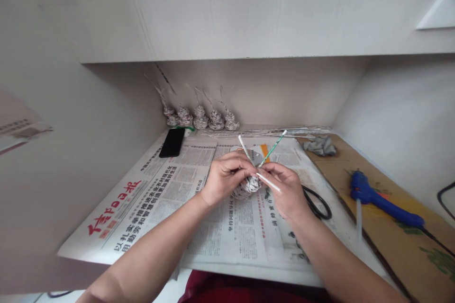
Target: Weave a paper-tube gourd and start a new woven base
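A small gourd-shaped piece woven from rolled newspaper strips (245,190) sits low between my two hands, over the newspaper. My left hand (229,173) is closed at its top, thumb and fingers pinching where the strips meet. From that spot a white paper strip (243,146) and a green-printed paper strip (274,147) stick up, spread apart. My right hand (286,187) is closed too, pinching at the same place, with another white paper strip (269,182) lying across its fingers. The fingertips partly hide the weave.
Newspaper sheets (170,213) cover the table. Several woven paper gourds (201,118) line the back wall, near a black phone (172,142) and long paper strips (270,131). On the right are a black loop handle (322,206), a grey crumpled cloth (320,146) and a blue glue gun (384,203) on cardboard.
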`<state>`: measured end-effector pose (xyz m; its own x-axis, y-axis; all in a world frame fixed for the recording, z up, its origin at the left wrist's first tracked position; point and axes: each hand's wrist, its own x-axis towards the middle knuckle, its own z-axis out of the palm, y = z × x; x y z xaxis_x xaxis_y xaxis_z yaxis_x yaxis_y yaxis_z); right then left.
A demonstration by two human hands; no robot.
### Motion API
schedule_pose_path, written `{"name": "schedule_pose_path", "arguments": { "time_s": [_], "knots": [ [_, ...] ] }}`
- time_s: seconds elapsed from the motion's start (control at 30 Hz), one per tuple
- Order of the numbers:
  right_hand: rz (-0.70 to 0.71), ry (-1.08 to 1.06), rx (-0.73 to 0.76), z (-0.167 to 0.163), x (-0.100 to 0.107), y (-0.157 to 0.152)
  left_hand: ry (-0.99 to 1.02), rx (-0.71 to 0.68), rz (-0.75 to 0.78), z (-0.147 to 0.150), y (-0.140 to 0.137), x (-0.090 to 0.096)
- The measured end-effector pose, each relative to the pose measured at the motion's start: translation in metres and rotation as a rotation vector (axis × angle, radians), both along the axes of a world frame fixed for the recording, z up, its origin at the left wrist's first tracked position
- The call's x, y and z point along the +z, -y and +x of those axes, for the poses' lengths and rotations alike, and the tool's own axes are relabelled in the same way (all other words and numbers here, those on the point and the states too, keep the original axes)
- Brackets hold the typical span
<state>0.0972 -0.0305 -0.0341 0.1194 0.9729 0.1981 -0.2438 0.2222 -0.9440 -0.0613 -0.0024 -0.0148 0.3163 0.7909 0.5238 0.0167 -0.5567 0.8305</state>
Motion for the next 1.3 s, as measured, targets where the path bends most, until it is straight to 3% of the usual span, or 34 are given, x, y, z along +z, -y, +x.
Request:
{"name": "schedule_pose_path", "arguments": {
  "time_s": [0.27, 0.4, 0.6, 0.8, 1.3],
  "knots": [
    [-0.017, 0.102, -0.002, 0.006, 0.008, 0.000, 0.198, -0.068, -0.315, 0.009, -0.005, -0.009],
    [-0.034, 0.074, -0.003, 0.005, 0.006, 0.000, 0.130, -0.070, -0.302, 0.007, -0.003, -0.002],
    [0.072, 0.154, 0.019, 0.006, 0.001, 0.001, 0.174, -0.109, -0.420, 0.008, 0.003, 0.005],
    [0.084, 0.179, 0.016, 0.006, 0.002, 0.004, 0.163, -0.101, -0.504, 0.007, 0.007, 0.009],
    [0.062, 0.093, -0.087, 0.001, 0.001, 0.005, 0.164, -0.077, -0.484, 0.013, 0.013, 0.007]
  ]
}}
